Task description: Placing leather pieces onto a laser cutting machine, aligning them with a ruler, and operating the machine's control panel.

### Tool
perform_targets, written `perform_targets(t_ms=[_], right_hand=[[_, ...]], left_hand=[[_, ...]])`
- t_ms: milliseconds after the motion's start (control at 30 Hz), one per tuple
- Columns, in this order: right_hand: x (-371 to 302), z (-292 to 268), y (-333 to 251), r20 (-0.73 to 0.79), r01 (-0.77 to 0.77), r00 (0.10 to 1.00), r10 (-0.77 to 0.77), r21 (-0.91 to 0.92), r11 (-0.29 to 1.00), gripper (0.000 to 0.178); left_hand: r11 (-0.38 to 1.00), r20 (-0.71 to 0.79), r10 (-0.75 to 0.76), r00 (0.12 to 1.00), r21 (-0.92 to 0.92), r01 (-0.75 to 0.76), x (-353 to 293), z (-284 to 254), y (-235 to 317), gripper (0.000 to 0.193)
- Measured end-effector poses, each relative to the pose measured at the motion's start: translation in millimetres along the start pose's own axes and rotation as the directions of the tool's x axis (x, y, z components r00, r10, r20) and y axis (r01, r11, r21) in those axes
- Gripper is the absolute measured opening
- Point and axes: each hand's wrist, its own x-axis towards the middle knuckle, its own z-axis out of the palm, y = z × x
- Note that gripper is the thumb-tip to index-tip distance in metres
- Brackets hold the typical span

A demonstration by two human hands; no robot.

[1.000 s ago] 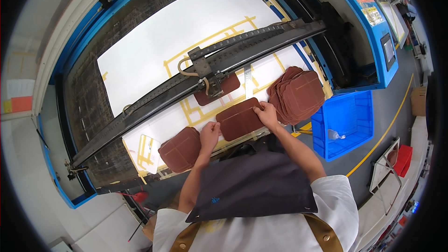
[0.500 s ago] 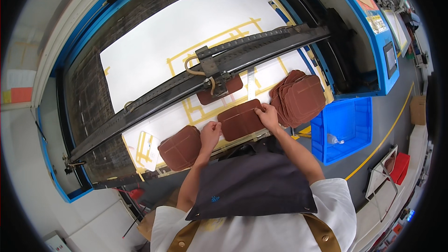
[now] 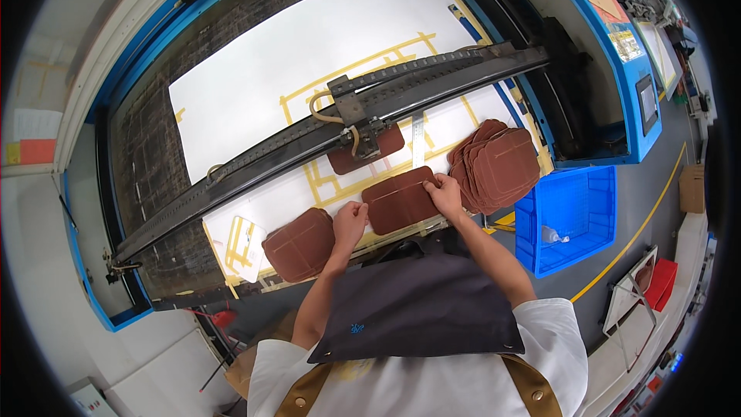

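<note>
Fingers (image 3: 438, 179) of the right hand (image 3: 445, 196) are bent close together at the right edge of a brown panel (image 3: 400, 205), thumb lying on its top face; can't tell if they pinch it, underside hidden. Left hand (image 3: 350, 225): fingers curled in, tips at the panel's left edge; pinch or mere contact, can't tell. Panel sits between the two sets of fingers. Just right of the right fingers: fanned stack of brown pieces (image 3: 502, 166). Just left of the left fingers: neater brown stack (image 3: 299, 245), white card with yellow tape (image 3: 245, 249) past it. Beyond the fingers: metal ruler (image 3: 418, 140), another brown panel (image 3: 390, 141) partly under the black gantry (image 3: 285, 147). Farther right of the right fingers, lower: blue crate (image 3: 527, 241).
</note>
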Motion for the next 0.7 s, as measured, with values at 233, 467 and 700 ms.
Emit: perform_targets(t_ms=[233,467,700], right_hand=[[-3,-1,-3,-0.017,0.003,1.0,-0.002,0.015,1.0,0.024],[1,1,5,-0.013,0.012,1.0,-0.012,-0.033,0.999,0.025],[-5,-3,-7,-0.004,-0.013,1.0,0.013,-0.04,0.999,0.026]], left_hand=[[1.0,-0.006,-0.017,1.0,-0.018,0.017,-1,2,-4,0.025],[0.947,-0.297,0.284,0.912,0.238,-0.217,31,-16,31,0.025],[0.851,-0.385,0.41,0.827,0.487,-0.196,120,-49,80,0.058]])
